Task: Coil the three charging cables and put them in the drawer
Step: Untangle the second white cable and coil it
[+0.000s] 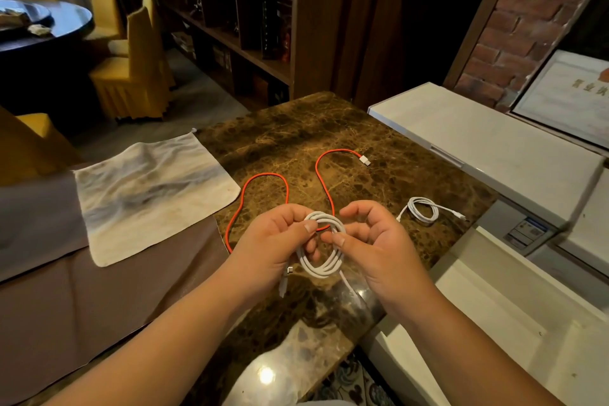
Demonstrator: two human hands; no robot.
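A white charging cable (324,269) hangs in several loops above the brown marble counter (379,128). My left hand (273,241) pinches the top of the coil between thumb and fingers, and one plug end dangles below that hand. My right hand (375,237) pinches the same coil from the right, with a loose tail running down under it. A red cable (260,176) with a white plug lies uncoiled in curves on the counter behind my hands. A second white cable (423,209) lies coiled on the counter to the right.
A stained white cloth (148,188) lies on the counter's left side over a brown surface. A white chest-like unit (478,142) borders the counter on the right. Wooden shelves, yellow-covered chairs (131,66) and a dark round table stand beyond.
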